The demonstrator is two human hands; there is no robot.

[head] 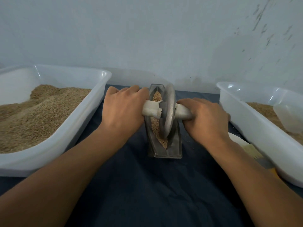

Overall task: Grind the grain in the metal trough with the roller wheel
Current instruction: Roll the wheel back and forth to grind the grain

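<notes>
Near the desk's back edge, left hand [122,108] and right hand [205,119] gripped the roller wheel [168,112] handles; even downward pressure would keep it in the metal trough [176,145].

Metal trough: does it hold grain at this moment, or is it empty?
It holds grain. Tan kernels fill the metal trough ahead of and behind the roller wheel, which stands upright in it.

No text, label, brand, number or sign can be read on anything here.

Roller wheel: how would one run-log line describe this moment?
roller wheel in metal trough on grain | left hand grips handle | right hand grips handle
</notes>
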